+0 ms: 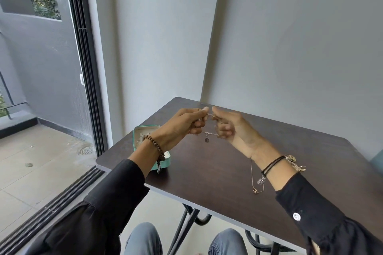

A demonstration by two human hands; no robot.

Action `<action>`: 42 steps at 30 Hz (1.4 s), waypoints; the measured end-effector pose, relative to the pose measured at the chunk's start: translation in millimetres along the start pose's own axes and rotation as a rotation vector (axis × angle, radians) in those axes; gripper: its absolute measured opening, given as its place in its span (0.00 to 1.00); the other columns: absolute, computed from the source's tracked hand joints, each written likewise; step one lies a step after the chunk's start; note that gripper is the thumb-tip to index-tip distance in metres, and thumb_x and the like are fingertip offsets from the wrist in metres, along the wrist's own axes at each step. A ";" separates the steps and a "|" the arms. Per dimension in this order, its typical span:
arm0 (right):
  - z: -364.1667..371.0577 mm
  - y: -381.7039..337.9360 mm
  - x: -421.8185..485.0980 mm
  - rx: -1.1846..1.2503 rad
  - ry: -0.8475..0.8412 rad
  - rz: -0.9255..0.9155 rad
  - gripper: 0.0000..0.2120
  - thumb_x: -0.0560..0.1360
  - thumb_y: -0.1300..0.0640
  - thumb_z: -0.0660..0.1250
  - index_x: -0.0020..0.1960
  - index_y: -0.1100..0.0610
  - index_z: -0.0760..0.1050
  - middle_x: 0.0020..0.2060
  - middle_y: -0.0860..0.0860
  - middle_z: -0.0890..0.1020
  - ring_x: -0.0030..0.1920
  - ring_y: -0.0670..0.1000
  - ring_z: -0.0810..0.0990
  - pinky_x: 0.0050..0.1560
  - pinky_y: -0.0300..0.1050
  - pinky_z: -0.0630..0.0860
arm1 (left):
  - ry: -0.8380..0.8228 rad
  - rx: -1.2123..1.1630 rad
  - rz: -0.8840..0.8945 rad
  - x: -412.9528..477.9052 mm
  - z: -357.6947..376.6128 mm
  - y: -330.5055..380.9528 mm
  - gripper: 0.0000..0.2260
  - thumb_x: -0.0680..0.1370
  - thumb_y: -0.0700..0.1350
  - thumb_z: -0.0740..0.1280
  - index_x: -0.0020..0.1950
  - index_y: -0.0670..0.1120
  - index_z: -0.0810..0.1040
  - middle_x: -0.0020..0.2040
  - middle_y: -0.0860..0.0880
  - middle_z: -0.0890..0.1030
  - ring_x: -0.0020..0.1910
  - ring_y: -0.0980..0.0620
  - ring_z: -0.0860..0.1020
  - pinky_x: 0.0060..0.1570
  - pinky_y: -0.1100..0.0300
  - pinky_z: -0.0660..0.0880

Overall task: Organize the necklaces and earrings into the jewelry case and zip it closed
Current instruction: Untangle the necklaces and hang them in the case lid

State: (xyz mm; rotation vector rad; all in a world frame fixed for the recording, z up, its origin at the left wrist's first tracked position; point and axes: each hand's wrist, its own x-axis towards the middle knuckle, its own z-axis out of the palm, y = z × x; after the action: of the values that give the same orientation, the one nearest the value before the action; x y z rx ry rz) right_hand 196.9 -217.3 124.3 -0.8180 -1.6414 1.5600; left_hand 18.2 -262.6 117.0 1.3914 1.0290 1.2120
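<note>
Spanning left hand (182, 125) to right hand (233, 128): necklace (211, 133) sideways, pendant (206, 140) down.

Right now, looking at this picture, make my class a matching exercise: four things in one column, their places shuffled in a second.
1 teal jewelry case
2 pendant necklace
3 thin chain
4 wooden bead bracelet

A around the left wrist
B on the table by the right wrist
C held between left hand and right hand
D open, near the table's left edge

Pairs: 1-D, 2-C, 3-B, 4-A
</note>
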 end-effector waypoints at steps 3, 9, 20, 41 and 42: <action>5.3 -3.4 -1.5 -0.130 0.017 -0.002 0.23 0.81 0.40 0.63 0.50 0.61 0.79 0.27 0.48 0.60 0.29 0.47 0.57 0.32 0.39 0.58 | 0.007 -0.024 0.016 -1.5 -0.4 2.5 0.15 0.84 0.50 0.63 0.40 0.45 0.75 0.33 0.53 0.66 0.30 0.55 0.63 0.38 0.62 0.63; 7.6 -10.1 -5.5 -0.224 -0.016 -0.045 0.25 0.81 0.40 0.63 0.52 0.63 0.80 0.25 0.47 0.61 0.27 0.47 0.56 0.31 0.42 0.52 | -0.005 -0.041 0.039 -1.6 0.1 1.7 0.14 0.84 0.48 0.63 0.40 0.44 0.74 0.36 0.50 0.69 0.31 0.55 0.63 0.35 0.63 0.64; 11.0 -9.9 1.1 -0.360 -0.134 -0.111 0.17 0.79 0.47 0.70 0.49 0.63 0.83 0.27 0.49 0.66 0.25 0.47 0.61 0.32 0.38 0.62 | 0.006 -0.007 0.006 -6.3 -18.2 -7.7 0.14 0.85 0.50 0.62 0.43 0.43 0.75 0.33 0.50 0.72 0.34 0.51 0.77 0.48 0.56 0.73; 64.5 8.0 82.1 -0.454 -0.195 -0.132 0.12 0.82 0.50 0.66 0.46 0.57 0.82 0.46 0.50 0.85 0.51 0.45 0.82 0.57 0.44 0.75 | 0.350 0.234 -0.010 -20.7 -111.8 -38.3 0.15 0.83 0.51 0.65 0.54 0.40 0.83 0.50 0.49 0.87 0.48 0.56 0.84 0.52 0.57 0.76; 67.7 9.5 86.4 -0.448 -0.203 -0.129 0.12 0.82 0.50 0.66 0.46 0.57 0.81 0.46 0.50 0.85 0.51 0.44 0.81 0.56 0.43 0.74 | 0.419 0.229 -0.012 -22.5 -118.8 -45.7 0.13 0.82 0.50 0.66 0.53 0.41 0.83 0.49 0.49 0.87 0.47 0.55 0.84 0.50 0.58 0.76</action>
State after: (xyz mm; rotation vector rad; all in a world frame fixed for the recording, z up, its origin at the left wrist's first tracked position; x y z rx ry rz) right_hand 93.0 -181.0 120.3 -0.7755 -2.1930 1.2334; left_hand -102.3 -260.7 70.4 1.3258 1.5030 1.4483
